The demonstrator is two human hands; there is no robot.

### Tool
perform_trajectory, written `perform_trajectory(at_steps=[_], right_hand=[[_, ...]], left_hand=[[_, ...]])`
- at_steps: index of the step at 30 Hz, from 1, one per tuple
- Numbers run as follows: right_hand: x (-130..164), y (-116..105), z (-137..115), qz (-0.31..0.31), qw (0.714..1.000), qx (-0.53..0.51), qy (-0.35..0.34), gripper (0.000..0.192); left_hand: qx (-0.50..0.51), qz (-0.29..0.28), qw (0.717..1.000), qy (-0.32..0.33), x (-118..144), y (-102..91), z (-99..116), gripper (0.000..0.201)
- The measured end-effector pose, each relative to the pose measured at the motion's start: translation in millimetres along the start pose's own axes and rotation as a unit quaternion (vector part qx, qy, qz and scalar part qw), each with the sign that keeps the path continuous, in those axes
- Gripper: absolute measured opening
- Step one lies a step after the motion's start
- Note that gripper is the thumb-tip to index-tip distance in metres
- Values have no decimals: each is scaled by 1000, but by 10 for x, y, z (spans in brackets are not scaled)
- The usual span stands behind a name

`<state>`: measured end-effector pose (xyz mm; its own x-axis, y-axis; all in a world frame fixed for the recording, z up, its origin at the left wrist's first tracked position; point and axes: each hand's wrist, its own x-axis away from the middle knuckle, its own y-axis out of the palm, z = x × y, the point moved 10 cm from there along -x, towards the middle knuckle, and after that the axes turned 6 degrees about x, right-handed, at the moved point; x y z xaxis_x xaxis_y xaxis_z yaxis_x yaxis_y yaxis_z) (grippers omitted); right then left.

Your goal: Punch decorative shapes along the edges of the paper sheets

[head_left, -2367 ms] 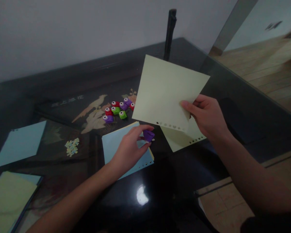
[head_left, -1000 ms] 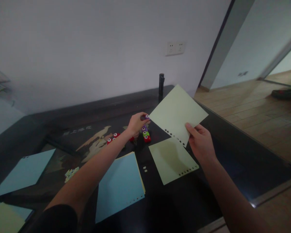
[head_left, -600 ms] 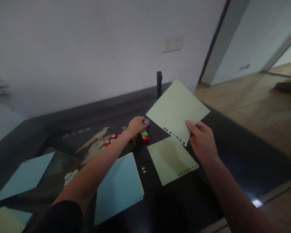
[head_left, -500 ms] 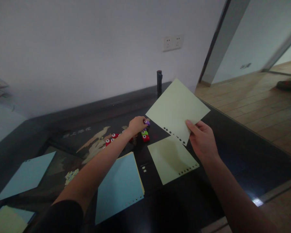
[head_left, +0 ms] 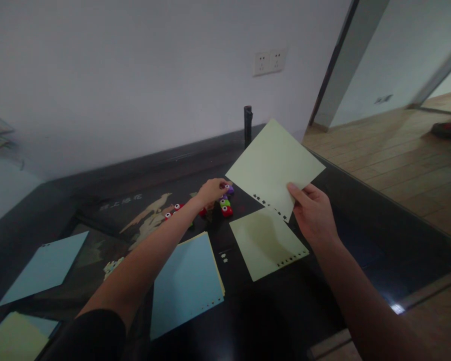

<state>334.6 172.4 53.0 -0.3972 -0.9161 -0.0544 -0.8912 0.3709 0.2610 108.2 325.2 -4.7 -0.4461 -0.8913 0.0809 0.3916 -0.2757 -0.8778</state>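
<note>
My right hand (head_left: 315,213) pinches a pale green sheet of paper (head_left: 274,160) by its lower right edge, thumb on top. Small punched shapes run along the sheet's lower left edge. My left hand (head_left: 212,191) reaches to the far side of the table, fingers closed on a small purple craft punch (head_left: 230,189) with an eye on it. Beside it are a green punch (head_left: 224,203) and a red punch (head_left: 226,211). A second pale green sheet (head_left: 265,245), with holes along its near edge, lies on the table below the held one.
A stack of blue sheets (head_left: 188,286) lies on the black table (head_left: 278,316). More red punches (head_left: 178,206) are partly behind my left arm. Paper cut-outs (head_left: 111,266), another blue sheet (head_left: 45,265) and green paper (head_left: 15,338) are at left. A dark cylinder (head_left: 247,125) stands near the wall.
My left fingers have shifted slightly at the purple punch, and more purple shows below them. The right hand and its sheet have hardly moved; the camera view has shifted a little.
</note>
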Motion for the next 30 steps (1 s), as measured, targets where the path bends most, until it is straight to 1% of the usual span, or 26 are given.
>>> perform_trajectory(at_steps=[9, 12, 14, 16, 19, 21, 23, 25, 26, 28, 29, 30], right_hand=[[-12, -6, -26, -7, 999, 43, -27, 14], [-10, 5, -18, -9, 999, 27, -21, 13], [-5, 11, -8, -7, 1000, 4, -10, 11], [4, 19, -5, -5, 1000, -6, -1, 11], [17, 63, 21, -24, 1000, 7, 18, 11], [29, 123, 69, -55, 998, 22, 35, 12], [45, 186, 128, -90, 994, 44, 47, 14], [68, 246, 203, -123, 988, 71, 61, 17], [85, 279, 247, -140, 984, 84, 71, 19], [128, 344, 336, -175, 974, 106, 97, 24], [151, 372, 371, -189, 969, 116, 108, 27], [173, 399, 398, -203, 964, 129, 116, 29]], left_hand=[[30, 8, 1000, 3, 17, -6, 14, 33], [54, 20, 998, 9, 33, -30, 40, 33], [79, 40, 996, 18, 66, -96, 87, 32], [113, 79, 990, 25, 130, -235, 149, 27], [183, 143, 972, 35, 288, -507, 244, 25], [237, 157, 958, 42, 411, -643, 302, 31], [283, 154, 945, 48, 539, -727, 358, 43], [344, 138, 927, 53, 669, -761, 417, 51], [384, 124, 913, 53, 731, -755, 445, 50], [442, 95, 890, 48, 848, -714, 500, 39], [457, 84, 885, 43, 904, -691, 518, 32], [457, 78, 885, 39, 956, -673, 530, 27]])
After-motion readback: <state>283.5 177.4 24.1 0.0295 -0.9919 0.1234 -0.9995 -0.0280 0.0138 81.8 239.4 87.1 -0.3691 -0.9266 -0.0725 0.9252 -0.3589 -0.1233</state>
